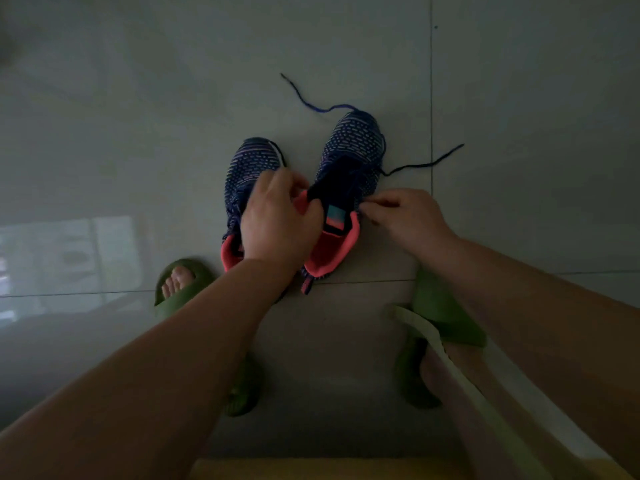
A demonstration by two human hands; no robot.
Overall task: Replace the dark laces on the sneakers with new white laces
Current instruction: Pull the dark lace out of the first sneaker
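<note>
Both hands [280, 216] on right sneaker [346, 188]

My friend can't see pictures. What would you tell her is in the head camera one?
Two bare hands work on the right-hand blue knit sneaker with coral lining on a grey tiled floor: the left hand holds its dark tongue, the right hand pinches at its edge. Its dark lace trails loose; a matching sneaker stands beside.

Two blue knit sneakers [349, 161] stand on a grey tiled floor [138, 116]. The left hand [277, 220] grips the right shoe's tongue [337, 188]; the right hand [408, 216] pinches at its collar. Dark lace [424, 163] ends trail loose beside green slippers [180, 282].
</note>
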